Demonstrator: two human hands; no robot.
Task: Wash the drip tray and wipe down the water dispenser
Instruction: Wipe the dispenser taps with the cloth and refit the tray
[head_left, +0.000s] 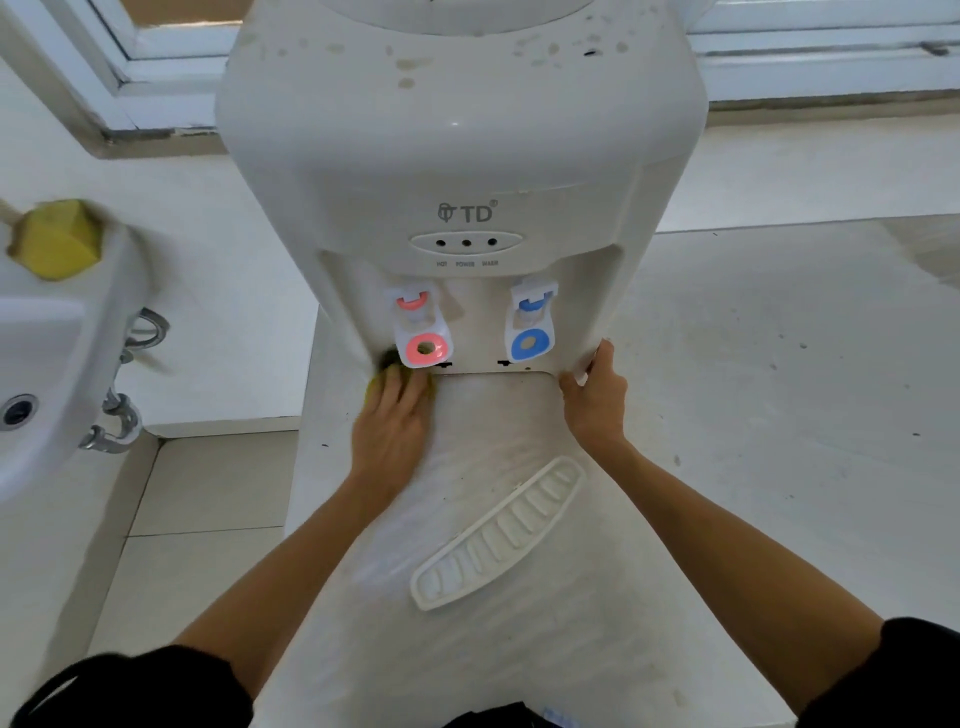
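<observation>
Left hand (389, 415) flat on sponge (375, 387)

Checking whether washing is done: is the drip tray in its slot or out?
Out: the drip tray grille lies loose on the counter before the dispenser.

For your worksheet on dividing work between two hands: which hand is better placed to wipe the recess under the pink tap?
The left hand. It already presses the yellow sponge against the dispenser just below the pink tap. The right hand has its grip on the dispenser's right edge, steadying it.
</observation>
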